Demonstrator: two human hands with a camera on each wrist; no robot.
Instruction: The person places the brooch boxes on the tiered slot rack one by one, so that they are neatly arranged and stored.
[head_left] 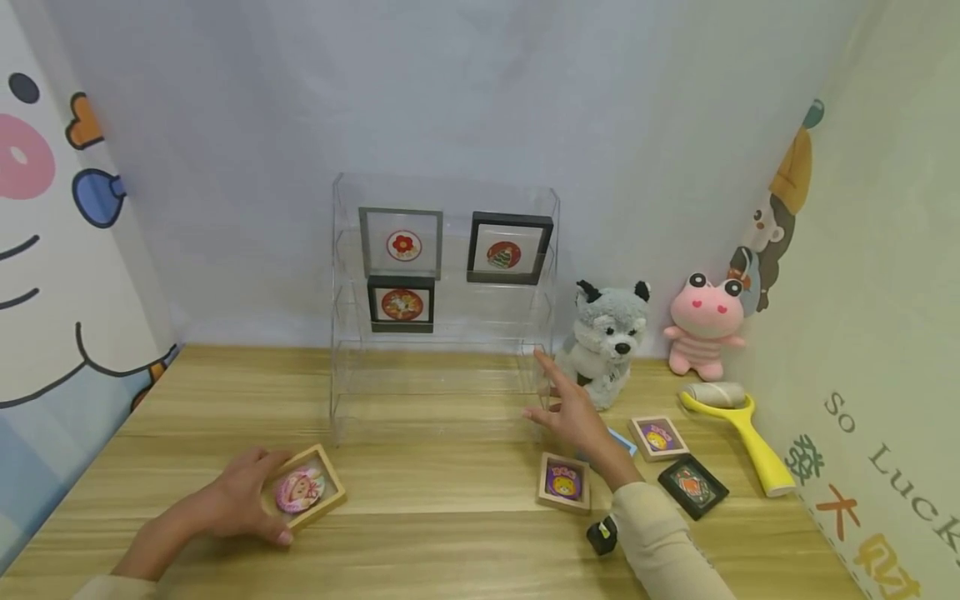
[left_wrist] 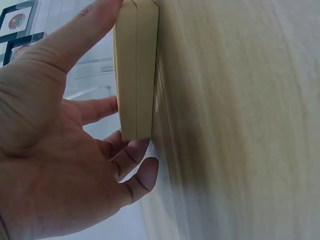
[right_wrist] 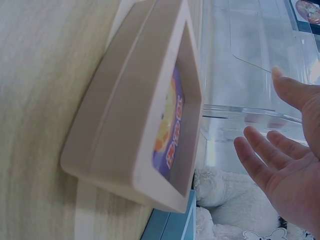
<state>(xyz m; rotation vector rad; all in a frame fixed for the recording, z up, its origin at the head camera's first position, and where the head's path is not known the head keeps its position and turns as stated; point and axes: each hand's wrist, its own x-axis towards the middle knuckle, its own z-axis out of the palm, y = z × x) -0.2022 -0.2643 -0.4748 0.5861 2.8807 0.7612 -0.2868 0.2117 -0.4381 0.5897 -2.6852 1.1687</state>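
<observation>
A wooden table [head_left: 450,533] fills the space before me, and a clear rack [head_left: 442,367] stands on it, bearing three frames [head_left: 510,247]. A plush dog [head_left: 602,342] sits just right of it. The right hand [head_left: 573,417], fingers spread and holding nothing, is by the rack's lower right side; I can't tell whether it touches. The left hand [head_left: 243,493] grips a tan frame [head_left: 303,490] by its edges, in front of the rack's lower left corner.
</observation>
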